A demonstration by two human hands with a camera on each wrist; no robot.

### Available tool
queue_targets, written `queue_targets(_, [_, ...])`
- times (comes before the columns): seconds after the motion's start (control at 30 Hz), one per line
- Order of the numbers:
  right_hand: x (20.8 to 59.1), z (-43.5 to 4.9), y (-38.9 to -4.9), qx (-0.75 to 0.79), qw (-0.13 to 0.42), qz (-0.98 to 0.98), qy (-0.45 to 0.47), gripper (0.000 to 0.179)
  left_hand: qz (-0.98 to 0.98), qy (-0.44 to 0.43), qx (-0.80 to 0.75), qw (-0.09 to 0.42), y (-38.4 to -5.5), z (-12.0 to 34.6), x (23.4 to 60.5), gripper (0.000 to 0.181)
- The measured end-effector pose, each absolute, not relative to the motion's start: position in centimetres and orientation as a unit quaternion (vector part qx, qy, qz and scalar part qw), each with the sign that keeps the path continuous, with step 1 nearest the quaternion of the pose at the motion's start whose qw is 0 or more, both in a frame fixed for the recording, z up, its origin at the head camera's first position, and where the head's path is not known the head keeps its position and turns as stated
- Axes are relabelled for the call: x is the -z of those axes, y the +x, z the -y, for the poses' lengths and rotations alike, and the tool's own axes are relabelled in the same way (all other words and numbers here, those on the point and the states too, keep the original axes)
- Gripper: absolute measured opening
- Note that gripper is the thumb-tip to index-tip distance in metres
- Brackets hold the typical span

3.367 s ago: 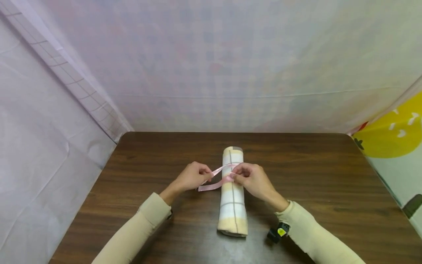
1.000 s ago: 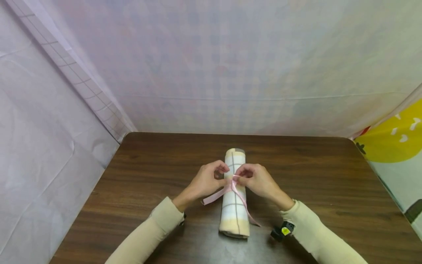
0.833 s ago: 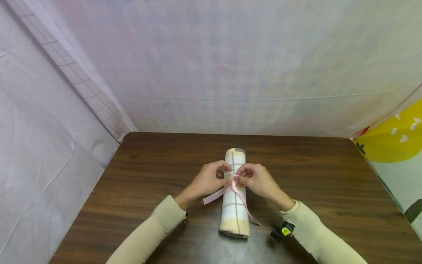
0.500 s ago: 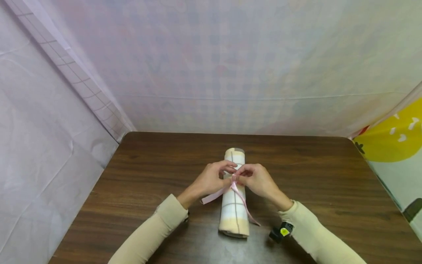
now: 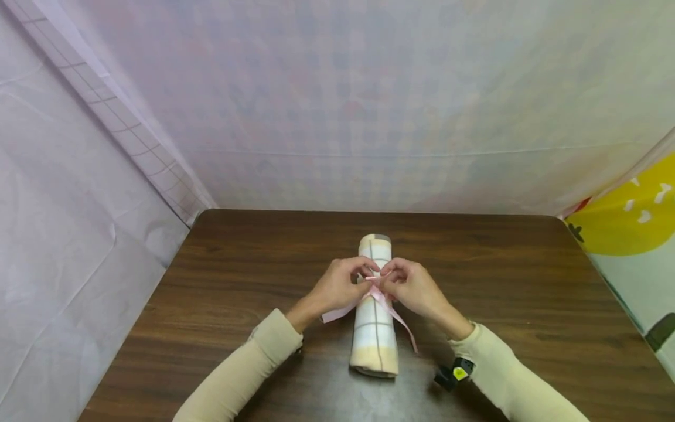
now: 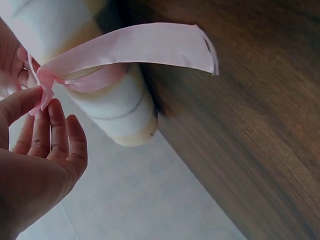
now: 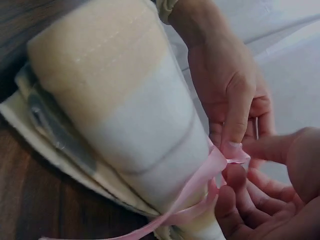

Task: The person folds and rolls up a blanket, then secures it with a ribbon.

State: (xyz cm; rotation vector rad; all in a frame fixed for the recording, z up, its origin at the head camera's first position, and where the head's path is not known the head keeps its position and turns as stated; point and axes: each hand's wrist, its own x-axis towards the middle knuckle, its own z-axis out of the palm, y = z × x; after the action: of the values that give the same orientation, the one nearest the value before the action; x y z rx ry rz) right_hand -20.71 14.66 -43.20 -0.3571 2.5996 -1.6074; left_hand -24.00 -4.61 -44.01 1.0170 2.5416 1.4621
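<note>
A rolled towel (image 5: pixel 375 343), white and cream with grey lines, lies lengthwise on the brown table. Round its middle runs a pink ribbon (image 6: pixel 135 47), crossed on top. One ribbon tail sticks out to the left and another trails down the right side. My left hand (image 5: pixel 337 287) pinches the ribbon between thumb and fingers over the crossing, its other fingers loosely bent. From the other side my right hand (image 5: pixel 413 288) pinches the ribbon at the same spot, fingertips close to the left hand's. In the right wrist view, a small ribbon fold (image 7: pixel 239 155) shows between the thumbs.
The wood-grain table (image 5: pixel 237 252) extends around the towel on all sides. Pale cloth hangings (image 5: pixel 337 117) enclose its back and left side. A yellow printed shape (image 5: pixel 627 217) shows at the right. A black wrist device (image 5: pixel 454 374) sits at the right cuff.
The left hand has moved rightward from the side of the towel to the ribbon crossing, and its fingers now meet the right hand's. The ribbon now crosses on top, one tail hanging right.
</note>
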Motion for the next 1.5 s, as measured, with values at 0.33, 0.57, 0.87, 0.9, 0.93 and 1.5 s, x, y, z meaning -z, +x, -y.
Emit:
queue_targets(0.33, [43.9, -14.9, -19.7, 0.425, -0.006, -0.889, -0.172, 0.008, -0.820, 0.322, -0.474, 0.014, -24.2, 4.9, 44.2, 0.008])
queue_targets(0.57, [43.8, -15.7, -19.6, 0.430, 0.001, -0.891, -0.148, 0.009, -0.816, 0.314, -0.484, 0.004, -24.1, 5.1, 44.2, 0.013])
queue_targets(0.87, [44.1, -15.8, -20.1, 0.427, -0.020, -0.894, -0.134, 0.008, -0.820, 0.382, -0.426, -0.010, -24.1, 4.8, 44.5, 0.017])
queue_targets(0.9, [44.1, -15.8, -20.1, 0.430, -0.019, -0.893, -0.131, 0.008, -0.822, 0.390, -0.414, -0.017, -24.2, 4.8, 44.5, 0.014])
queue_targets(0.93, [44.1, -15.8, -20.1, 0.433, -0.015, -0.892, -0.127, 0.007, -0.826, 0.397, -0.399, -0.026, -24.2, 4.7, 44.6, 0.011])
queue_targets(1.5, [44.1, -16.0, -20.6, 0.410, -0.038, -0.896, -0.166, 0.005, -0.864, 0.380, -0.318, -0.092, -23.9, 4.2, 44.5, 0.006])
